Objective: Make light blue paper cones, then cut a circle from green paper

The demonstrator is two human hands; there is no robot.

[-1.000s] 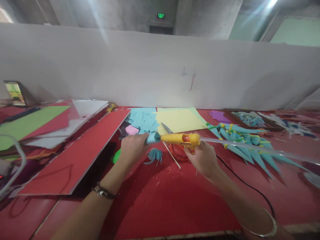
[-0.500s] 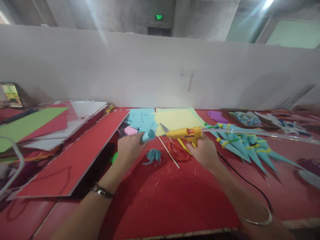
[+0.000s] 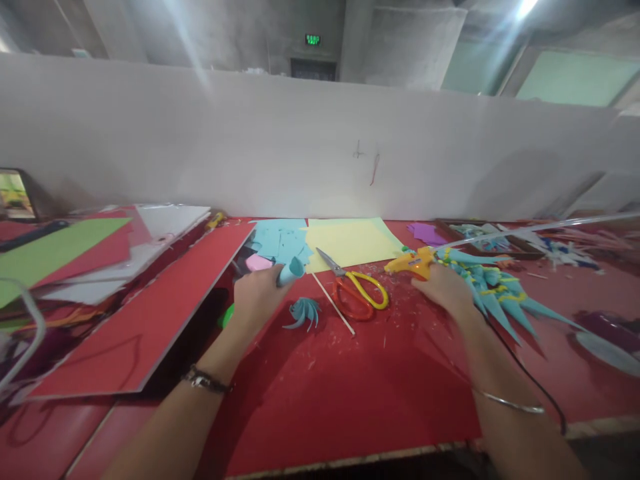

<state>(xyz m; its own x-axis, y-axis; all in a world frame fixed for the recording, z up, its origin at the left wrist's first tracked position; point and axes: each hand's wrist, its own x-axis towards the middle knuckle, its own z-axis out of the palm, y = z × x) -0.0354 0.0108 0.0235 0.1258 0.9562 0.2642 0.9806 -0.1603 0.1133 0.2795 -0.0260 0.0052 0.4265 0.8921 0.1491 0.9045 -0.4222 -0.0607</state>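
Pale blue paper, rolled into a small smooth tube (image 3: 291,271), is held in the left hand (image 3: 257,293). The fingers are clamped around its lower part; the hollow, round end tilts up and to the right, its curved rim plainly visible. The tube is above the red table (image 3: 390,387), left of centre and nearer the far edge than the near one.

The right hand (image 3: 447,287) has its fingers closed around the grip of a yellow glue gun (image 3: 411,263), whose nozzle points left. A long, clear glue stick (image 3: 530,229) runs out of its back, toward the table's right edge.

Between the hands, in the middle of the table, lie open scissors (image 3: 346,273) with one red and one yellow handle, a thin pale stick (image 3: 330,300), and a curled blue paper piece (image 3: 303,311) with narrow, claw-like strips. Blue cones (image 3: 500,293) with yellow trim cluster toward the right edge.
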